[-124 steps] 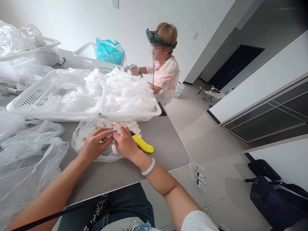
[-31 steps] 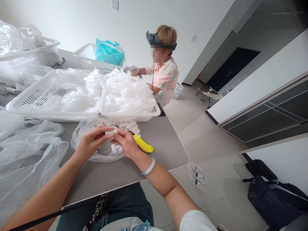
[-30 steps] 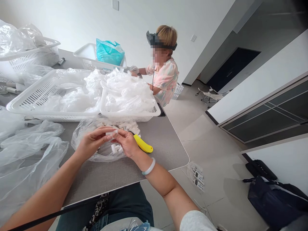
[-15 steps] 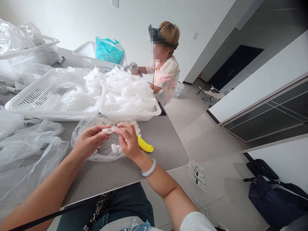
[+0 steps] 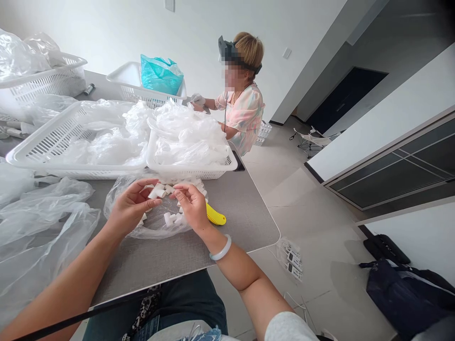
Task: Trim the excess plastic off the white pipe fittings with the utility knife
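My left hand (image 5: pixel 130 203) holds a white plastic pipe tee (image 5: pixel 157 192) between thumb and fingers, above a clear plastic bag (image 5: pixel 156 231) on the table. Close to the right of it is my right hand (image 5: pixel 191 203), its thumb and index finger drawn together. Whether a small piece sits in that pinch I cannot make out. More white pipe fittings (image 5: pixel 169 219) lie on the bag under and between the hands. A yellow ridged handle (image 5: pixel 216 215) shows from behind my right hand; its other end is hidden.
White baskets (image 5: pixel 85 171) full of clear bags stand behind my hands. Loose clear bags (image 5: pixel 46 227) cover the table's left side. A basket with a turquoise bag (image 5: pixel 161 76) is farther back, near a co-worker (image 5: pixel 243 106). The table's right edge (image 5: pixel 261 192) drops to the floor.
The tee has turned in my left hand, so its side branch shows. My right fingers have come away from it and moved slightly right. The yellow handle stays about where it was.
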`<state>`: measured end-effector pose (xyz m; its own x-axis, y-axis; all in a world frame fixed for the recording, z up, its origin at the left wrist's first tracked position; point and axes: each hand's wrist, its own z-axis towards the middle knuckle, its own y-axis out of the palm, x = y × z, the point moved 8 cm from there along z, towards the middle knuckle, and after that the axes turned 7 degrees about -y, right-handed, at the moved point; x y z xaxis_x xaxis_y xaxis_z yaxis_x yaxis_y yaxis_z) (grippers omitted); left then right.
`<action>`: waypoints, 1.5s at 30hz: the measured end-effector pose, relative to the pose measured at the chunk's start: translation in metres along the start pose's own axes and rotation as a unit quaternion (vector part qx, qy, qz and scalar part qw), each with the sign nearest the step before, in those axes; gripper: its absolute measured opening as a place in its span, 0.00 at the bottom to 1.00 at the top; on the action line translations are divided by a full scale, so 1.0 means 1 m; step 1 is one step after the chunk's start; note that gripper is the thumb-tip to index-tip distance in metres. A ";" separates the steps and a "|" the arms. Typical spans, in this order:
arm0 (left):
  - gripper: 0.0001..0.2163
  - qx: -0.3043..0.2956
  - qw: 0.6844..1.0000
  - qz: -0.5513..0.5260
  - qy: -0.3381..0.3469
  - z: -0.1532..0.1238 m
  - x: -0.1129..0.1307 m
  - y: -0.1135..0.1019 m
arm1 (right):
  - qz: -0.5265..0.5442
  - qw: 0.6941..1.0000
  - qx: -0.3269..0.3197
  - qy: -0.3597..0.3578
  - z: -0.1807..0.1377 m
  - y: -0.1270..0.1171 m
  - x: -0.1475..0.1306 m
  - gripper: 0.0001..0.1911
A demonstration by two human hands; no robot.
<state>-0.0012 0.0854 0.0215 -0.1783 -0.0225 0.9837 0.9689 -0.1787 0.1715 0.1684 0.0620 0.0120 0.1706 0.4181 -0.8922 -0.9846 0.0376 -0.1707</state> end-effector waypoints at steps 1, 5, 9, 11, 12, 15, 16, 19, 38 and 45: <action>0.23 -0.004 1.000 -0.003 -0.009 0.000 -0.001 0.000 | -0.016 1.000 0.016 -0.007 0.001 -0.004 -0.001 0.14; 0.19 -0.003 1.000 -0.002 -0.025 0.000 -0.004 -0.001 | -0.132 0.986 0.025 -0.099 0.002 -0.008 -0.023 0.10; 0.15 -0.010 1.000 -0.009 -0.019 0.000 -0.004 -0.001 | -0.188 0.976 -0.011 -0.106 0.002 0.000 -0.026 0.12; 0.13 -0.012 1.000 -0.020 -0.012 -0.001 -0.003 -0.001 | -0.197 0.974 -0.015 -0.106 0.001 0.002 -0.024 0.13; 0.12 -0.013 1.000 -0.025 -0.011 -0.001 -0.002 -0.001 | -0.199 0.974 -0.015 -0.110 0.001 0.002 -0.024 0.14; 0.10 -0.018 0.998 -0.053 -0.022 -0.001 -0.005 -0.001 | -0.202 0.970 -0.015 -0.134 0.000 0.004 -0.023 0.14; 0.10 -0.022 0.997 -0.067 -0.030 -0.001 -0.007 -0.001 | -0.206 0.968 -0.017 -0.143 -0.001 0.005 -0.024 0.14; 0.12 -0.038 0.992 -0.102 -0.060 -0.001 -0.013 0.003 | -0.229 0.958 -0.032 -0.168 -0.003 0.011 -0.025 0.15; 0.11 -0.052 0.975 -0.164 -0.142 0.005 -0.035 0.007 | -0.286 0.943 0.001 -0.170 0.013 -0.028 -0.026 0.16; 0.12 -0.044 0.976 -0.148 -0.150 0.012 -0.045 -0.002 | -0.349 0.924 -0.139 0.070 -0.011 -0.077 0.016 0.11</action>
<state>0.0070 0.0986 -0.0227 -0.3773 0.3306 0.8651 0.8611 -0.2185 0.4590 0.2476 0.0556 0.0066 0.7825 0.2580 -0.5667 -0.5888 0.0102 -0.8082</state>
